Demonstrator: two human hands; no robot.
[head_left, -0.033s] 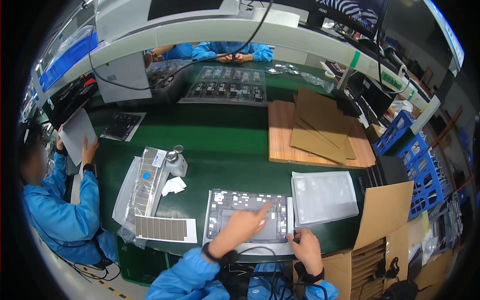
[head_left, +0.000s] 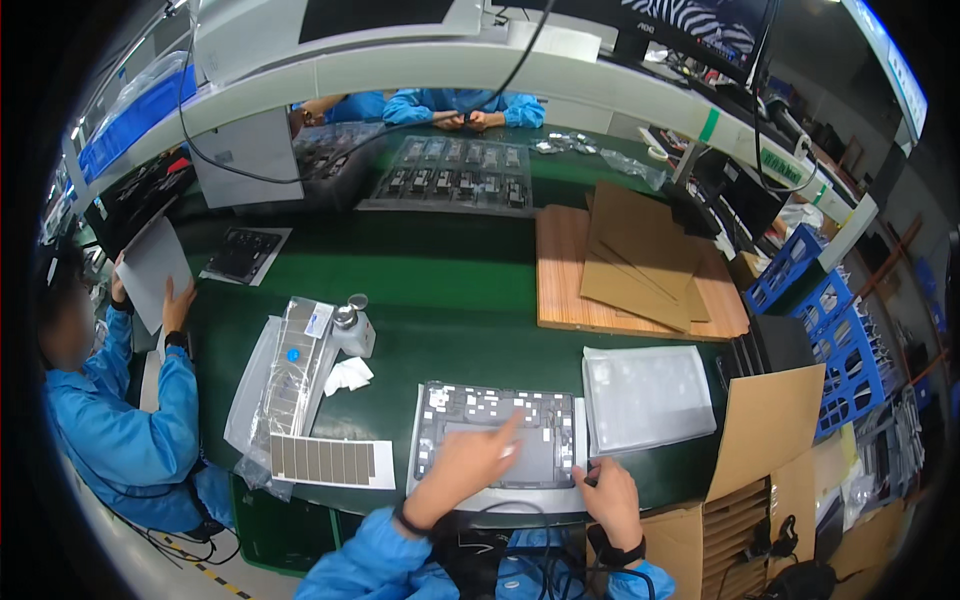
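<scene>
A flat, dark grey device panel [head_left: 500, 404] lies on a white sheet [head_left: 520, 500] at the near edge of the table, dotted with many small white pieces. Over its middle, my left hand [head_left: 470, 462] reaches with the index finger stretched out and the other fingers bent; I see nothing in it. My right hand [head_left: 612, 497] is at the panel's lower right corner, its fingers curled and the thumb close to the edge. What those fingers hold, if anything, is hidden.
A clear-wrapped stack [head_left: 650, 398] lies right of the panel. To the left are a sheet of grey strips [head_left: 325, 461], a white tissue [head_left: 348, 374] and a pump bottle [head_left: 353, 330]. Brown boards [head_left: 640, 265] rest behind; an open carton [head_left: 765, 430] stands right. A co-worker [head_left: 125, 400] holds a white sheet.
My left hand has shifted slightly left across the panel, with its index finger still stretched. My right hand has stayed at the corner.
</scene>
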